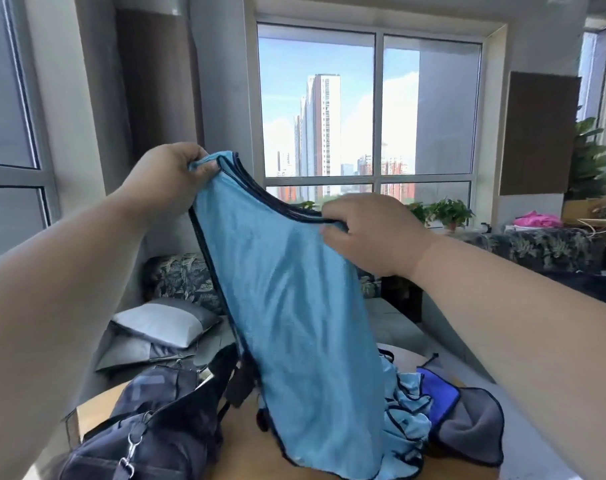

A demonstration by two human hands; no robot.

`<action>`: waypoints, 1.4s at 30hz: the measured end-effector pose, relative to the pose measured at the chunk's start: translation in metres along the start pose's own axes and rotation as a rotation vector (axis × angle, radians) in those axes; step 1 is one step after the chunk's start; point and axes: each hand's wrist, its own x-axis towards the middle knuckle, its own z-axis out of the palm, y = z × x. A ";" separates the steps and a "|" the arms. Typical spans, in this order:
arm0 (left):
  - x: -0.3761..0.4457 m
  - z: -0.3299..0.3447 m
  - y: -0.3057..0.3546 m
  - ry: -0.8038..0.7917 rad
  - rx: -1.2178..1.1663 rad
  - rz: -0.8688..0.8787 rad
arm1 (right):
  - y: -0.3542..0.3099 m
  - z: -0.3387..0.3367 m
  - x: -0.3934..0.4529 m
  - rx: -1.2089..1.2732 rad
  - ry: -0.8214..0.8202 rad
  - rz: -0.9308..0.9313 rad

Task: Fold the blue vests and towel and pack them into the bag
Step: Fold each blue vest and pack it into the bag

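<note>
We note a wooden table (97, 410) before a window (374, 105); the dark bag (156, 417) lies at 7 o'clock, the towel (467, 420) at 5. Our left hand (169, 174) and right hand (374, 230) each grip the top edge of a light-blue, dark-trimmed vest (294, 306) hanging mid-air, apparently doubled over.

Two bare forearms, no sleeves, left hand (171, 174), right hand (374, 233)

the vest (294, 306) is light blue mesh edged with dark navy piping, and the crumpled vest (407, 410) beside it on the tan wooden desk (93, 410) wears the same colours. the towel (467, 420) is royal blue on one face and grey on the other, with dark trim. the bag (149, 420) is dark navy, the cushion (163, 322) two-tone grey, and the bolster (180, 275) behind it dark with a pale leaf print.
</note>
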 end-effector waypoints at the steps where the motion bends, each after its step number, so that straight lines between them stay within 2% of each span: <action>1: -0.001 0.002 -0.001 -0.004 0.017 -0.003 | 0.000 0.000 -0.001 0.035 0.074 0.006; 3: -0.003 0.002 -0.004 -0.001 0.026 -0.010 | -0.001 -0.003 -0.002 0.085 0.131 0.026; 7: -0.004 0.001 -0.008 0.000 0.014 -0.018 | -0.006 -0.001 -0.006 0.128 0.009 0.035; 11: -0.005 0.001 -0.010 -0.005 0.013 -0.001 | -0.008 0.002 -0.009 0.220 -0.034 0.082; 21: -0.011 0.011 -0.008 -0.023 -0.050 -0.014 | -0.005 0.036 -0.019 0.903 0.007 0.288; 26: -0.012 0.016 -0.008 -0.044 -0.058 -0.018 | -0.004 0.055 -0.027 1.226 -0.024 0.409; 28: -0.012 0.019 -0.009 -0.034 -0.160 -0.054 | -0.006 0.060 -0.030 1.377 -0.052 0.424; 32: -0.018 0.031 -0.016 -0.084 -0.583 -0.248 | -0.016 0.061 -0.031 1.548 -0.085 0.432; 37: -0.034 0.053 -0.044 -0.200 -0.778 -0.418 | -0.028 0.057 -0.035 1.674 -0.132 0.474; 42: -0.051 0.078 -0.057 -0.204 -0.958 -0.551 | -0.034 0.064 -0.032 1.749 -0.078 0.596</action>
